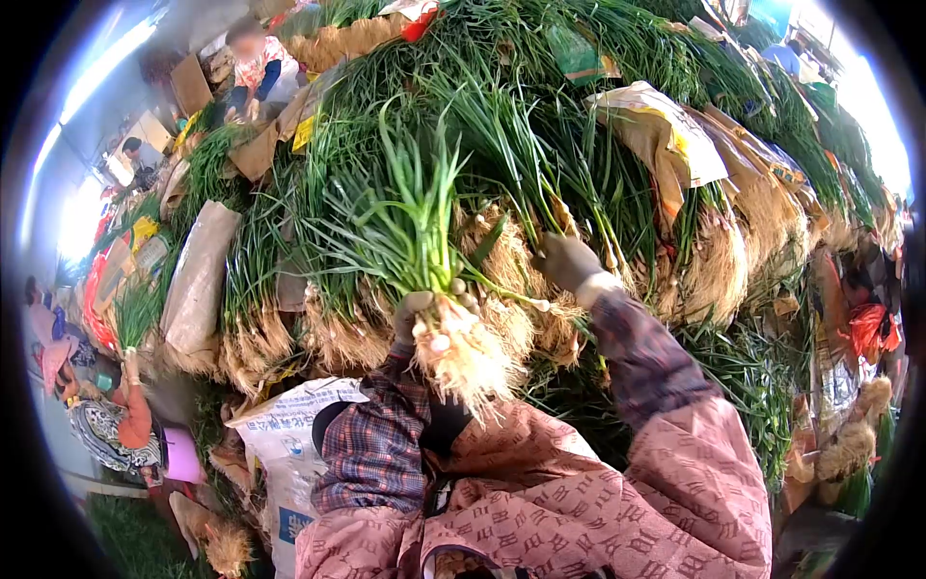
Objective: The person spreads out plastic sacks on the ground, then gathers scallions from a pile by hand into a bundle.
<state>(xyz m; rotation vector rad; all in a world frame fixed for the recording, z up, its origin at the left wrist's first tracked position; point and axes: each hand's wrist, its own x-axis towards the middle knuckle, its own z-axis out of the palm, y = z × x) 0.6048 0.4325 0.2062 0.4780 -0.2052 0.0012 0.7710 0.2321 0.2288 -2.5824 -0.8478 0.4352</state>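
In a grey glove, my left hand [415,314] is closed round a bunch of green onions [434,261], whose pale bulbs and stringy roots hang below it and whose leaves fan upward. Also gloved, my right hand [567,261] reaches to the front of the big heap of green onions [540,125], by the bulbs and roots of some stalks. Its fingers are curled around the base of stalks there, though what they grip is partly hidden. One loose stalk [511,292] slants between the two hands.
Brown paper sheets [656,130] lie over the heap, and a rolled sheet [201,275] leans at its left. A white printed sack [289,425] is beside my left sleeve. One person [260,72] works at the back left, another [121,425] at the far left near a purple tub [181,455].
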